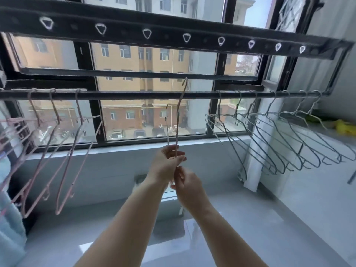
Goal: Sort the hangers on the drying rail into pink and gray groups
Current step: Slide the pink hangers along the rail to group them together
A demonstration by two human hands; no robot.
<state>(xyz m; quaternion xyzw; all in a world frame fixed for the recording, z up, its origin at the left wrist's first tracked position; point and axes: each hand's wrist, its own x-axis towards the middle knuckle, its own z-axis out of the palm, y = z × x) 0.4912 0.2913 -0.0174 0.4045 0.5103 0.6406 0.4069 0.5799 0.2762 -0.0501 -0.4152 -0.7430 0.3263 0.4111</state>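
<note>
**Sorting almost finished.** Pink hangers (81,120) are hanging at the left end of the drying rail (134,95), and gray hangers (268,116) at its right end. One loose hanger (178,116), seemingly pink, is standing mid-rail with its hook above the bar, awaiting placement. The left hand (169,160) and right hand (187,186), with arms reaching upward, are pinching its lower wire.

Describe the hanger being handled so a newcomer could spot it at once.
Follow the drying rail across the window to its middle, between the pink hangers leftward and the gray hangers rightward. Only the held hanger has its hook above the rail: pinkish, edge-on, gripped by the left hand and right hand.
</note>
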